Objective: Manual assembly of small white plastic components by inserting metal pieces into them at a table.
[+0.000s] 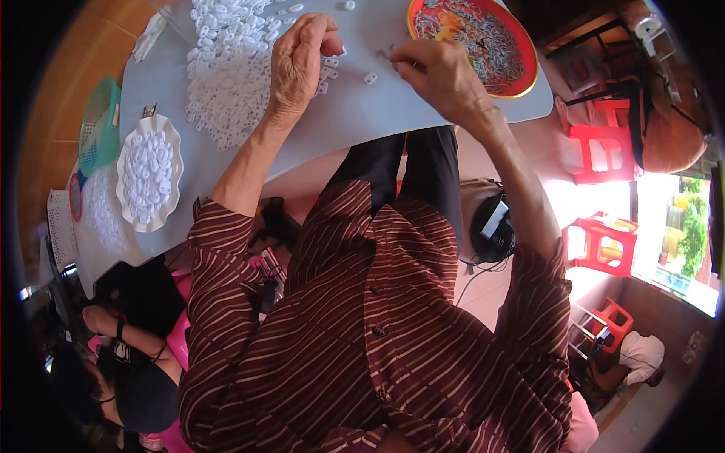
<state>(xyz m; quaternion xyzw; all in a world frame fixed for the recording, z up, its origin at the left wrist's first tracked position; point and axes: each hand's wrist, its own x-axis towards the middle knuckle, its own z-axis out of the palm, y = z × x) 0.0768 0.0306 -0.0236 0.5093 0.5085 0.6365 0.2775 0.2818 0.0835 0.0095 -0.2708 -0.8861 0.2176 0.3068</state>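
My left hand (pixel 297 66) is closed over the table, its fingers curled in; a bit of white shows at the fingertips, like one of the small white plastic pieces. Beneath and beside it spreads a large pile of these white plastic pieces (pixel 226 90), many with holes. To the right, my right hand (pixel 445 75) is pinched, thumb against fingers; what it grips is too small to make out. Just beyond it, a red plate (pixel 526 45) with a yellow rim holds many thin metal pieces (pixel 487 64). One loose white piece (pixel 370 78) lies between my hands.
At the left, a scalloped white dish (pixel 175 181) holds more white pieces, near a green basket (pixel 91 132) and another white heap (pixel 106 208). A person (pixel 143 385) sits at lower left. Red stools (pixel 604 147) and a black bag (pixel 487 234) are on the right-hand floor.
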